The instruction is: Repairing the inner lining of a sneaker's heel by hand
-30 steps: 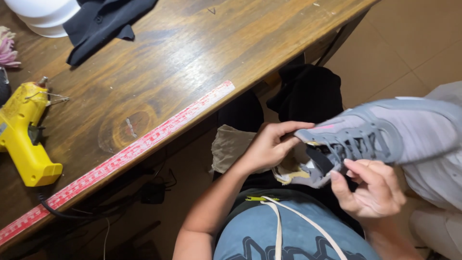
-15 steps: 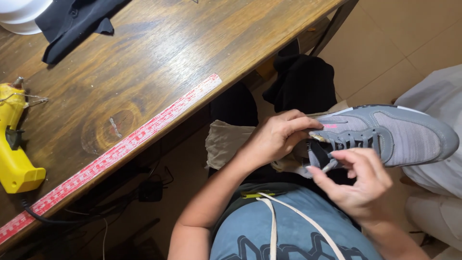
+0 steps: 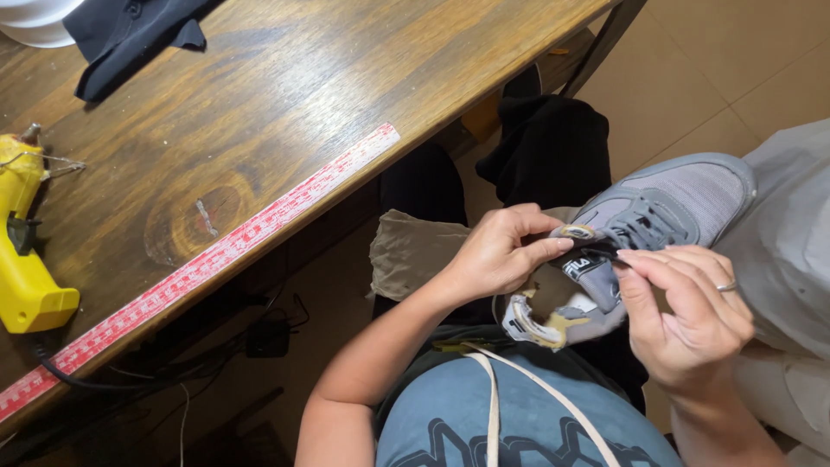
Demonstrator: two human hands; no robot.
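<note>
Here the left hand (image 3: 497,255) and the right hand (image 3: 687,316) meet over a grey sneaker (image 3: 644,225) that lies in the person's lap, toe pointing away from the body and up to the right. The left hand grips the shoe at its collar, fingers curled over the padded rim and fingertips pressed against the black tongue (image 3: 592,258). The right hand comes in from the other side, thumb and forefinger pinched on the same black tongue, so both hands are grasping the shoe at its opening, nearly touching each other. A ring sits on one finger of the right hand. Below the hands the heel of the sneaker shows worn, pale and yellowish lining.

Just beside the left hand, toward the table, a piece of tan cloth (image 3: 411,255) lies over the knee. Beyond the left hand runs the edge of a wooden table (image 3: 285,95), with a red measuring strip (image 3: 216,259) fixed along it. Well apart from both hands, at the far left of the table, lies a yellow glue gun (image 3: 26,259), and a black cloth (image 3: 130,35) rests at the table's upper part. Near the right hand, on its outer side, is pale grey fabric (image 3: 791,233).
</note>
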